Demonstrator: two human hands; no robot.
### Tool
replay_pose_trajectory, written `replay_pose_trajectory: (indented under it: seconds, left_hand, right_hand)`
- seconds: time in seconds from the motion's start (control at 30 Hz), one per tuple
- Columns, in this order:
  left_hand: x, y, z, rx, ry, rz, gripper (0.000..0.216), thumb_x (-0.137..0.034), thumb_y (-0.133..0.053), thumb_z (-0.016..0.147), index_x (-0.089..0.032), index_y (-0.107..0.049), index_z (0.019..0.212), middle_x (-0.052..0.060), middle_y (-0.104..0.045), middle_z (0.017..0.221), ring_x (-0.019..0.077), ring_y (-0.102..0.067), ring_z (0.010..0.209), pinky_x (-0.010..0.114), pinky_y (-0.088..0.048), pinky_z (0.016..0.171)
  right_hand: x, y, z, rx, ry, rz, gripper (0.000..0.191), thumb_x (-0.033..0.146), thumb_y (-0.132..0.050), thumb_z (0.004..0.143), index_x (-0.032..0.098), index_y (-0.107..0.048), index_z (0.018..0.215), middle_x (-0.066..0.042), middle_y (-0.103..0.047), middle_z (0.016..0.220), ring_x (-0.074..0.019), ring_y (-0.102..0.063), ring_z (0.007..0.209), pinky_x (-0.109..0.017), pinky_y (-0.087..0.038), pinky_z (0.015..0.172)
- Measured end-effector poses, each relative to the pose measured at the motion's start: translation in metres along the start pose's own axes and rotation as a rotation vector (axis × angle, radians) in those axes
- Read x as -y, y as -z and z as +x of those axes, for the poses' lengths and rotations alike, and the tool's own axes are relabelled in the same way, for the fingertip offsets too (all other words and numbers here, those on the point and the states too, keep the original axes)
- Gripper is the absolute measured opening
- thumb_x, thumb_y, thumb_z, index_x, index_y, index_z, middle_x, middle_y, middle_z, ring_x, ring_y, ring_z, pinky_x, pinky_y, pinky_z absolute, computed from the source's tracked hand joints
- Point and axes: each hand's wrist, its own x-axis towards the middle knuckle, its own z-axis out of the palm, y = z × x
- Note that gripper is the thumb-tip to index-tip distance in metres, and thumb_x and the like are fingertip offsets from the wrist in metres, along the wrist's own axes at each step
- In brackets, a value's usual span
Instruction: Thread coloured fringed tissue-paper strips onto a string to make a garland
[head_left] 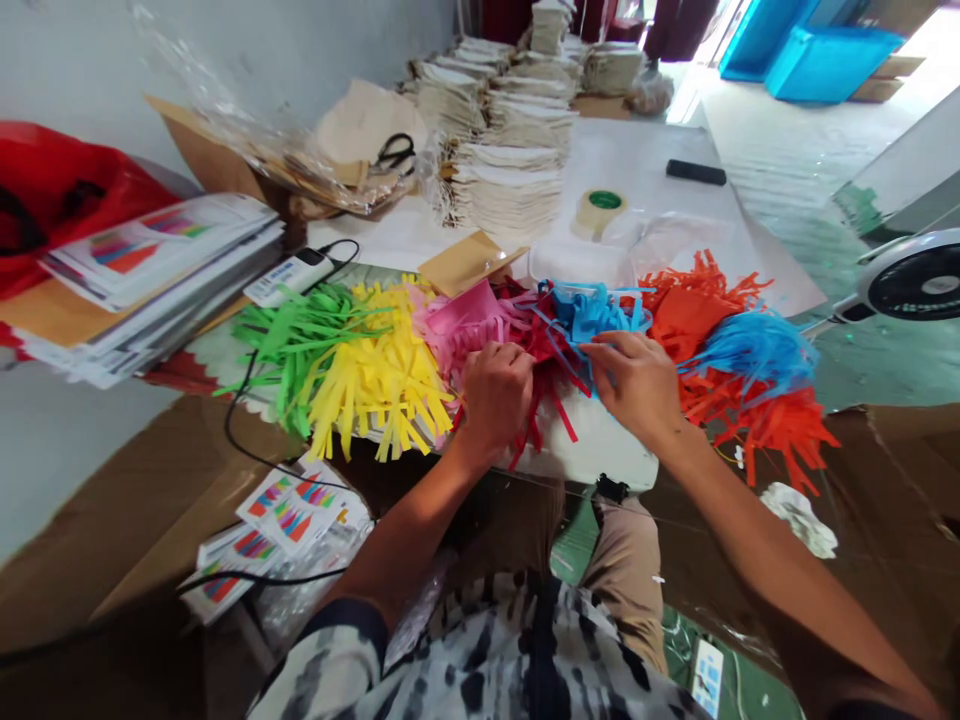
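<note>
Left hand (497,395): grip curled at dark red fringe (550,345), contents hidden; right hand (637,385): grip partly closed at blue fringe (589,312), hold unclear; both fringes on tabletop (589,450), between pink fringe (469,320) and orange-red fringe (682,320)

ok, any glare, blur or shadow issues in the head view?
Head view: washed-out light beside the blue bin, top right; glints on clear plastic, upper left; dark shade below the table; fine print soft, left hand and right hand readable.
</note>
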Motion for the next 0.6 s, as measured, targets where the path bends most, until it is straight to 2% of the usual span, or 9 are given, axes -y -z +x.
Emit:
replay_pose_trajectory:
  seconds: [0.13,0.23,0.33,0.43,0.6]
  left_hand:
    - [0.003,0.005,0.007,-0.082,0.007,-0.151,0.012,-0.022,-0.068,0.099,-0.024,-0.079,0.097,0.005,-0.078,0.102,0.0271,-0.066,0.102,0.044,-0.046,0.088]
    - [0.008,0.007,0.013,-0.153,0.006,-0.285,0.009,-0.020,-0.071,0.096,-0.024,-0.079,0.092,0.004,-0.076,0.098,0.0241,-0.066,0.097,0.041,-0.050,0.089]
    - [0.012,0.011,0.014,-0.212,0.030,-0.445,0.010,-0.017,-0.073,0.093,-0.024,-0.075,0.101,0.003,-0.075,0.102,0.0218,-0.067,0.101,0.039,-0.053,0.093]
    - [0.014,0.013,0.010,-0.253,0.066,-0.540,0.025,-0.021,-0.076,0.092,-0.023,-0.066,0.115,0.005,-0.072,0.110,0.0220,-0.067,0.106,0.039,-0.054,0.097]
    - [0.018,0.008,0.001,-0.261,0.057,-0.490,0.020,-0.031,-0.073,0.097,-0.024,-0.068,0.115,0.005,-0.070,0.114,0.0226,-0.064,0.113,0.039,-0.051,0.103]
  right_hand:
    - [0.023,-0.024,0.014,-0.020,0.057,0.081,0.025,0.026,-0.059,0.103,0.029,-0.081,0.116,-0.006,-0.079,0.115,-0.0237,-0.069,0.100,-0.039,-0.050,0.086]
    - [0.030,-0.033,0.026,-0.059,0.021,0.140,0.022,0.030,-0.062,0.103,0.027,-0.083,0.101,-0.006,-0.080,0.106,-0.0233,-0.070,0.097,-0.038,-0.050,0.086]
    - [0.028,-0.029,0.037,-0.068,0.016,0.221,0.023,0.029,-0.064,0.102,0.027,-0.082,0.089,-0.005,-0.080,0.100,-0.0226,-0.071,0.095,-0.038,-0.051,0.088]
    - [0.026,-0.020,0.047,-0.105,-0.001,0.357,0.019,0.026,-0.065,0.100,0.026,-0.082,0.092,-0.005,-0.079,0.100,-0.0219,-0.073,0.095,-0.037,-0.055,0.089]
    - [0.029,-0.011,0.057,-0.091,0.024,0.421,0.015,0.019,-0.068,0.092,0.024,-0.082,0.089,-0.006,-0.078,0.098,-0.0235,-0.073,0.095,-0.038,-0.057,0.089]
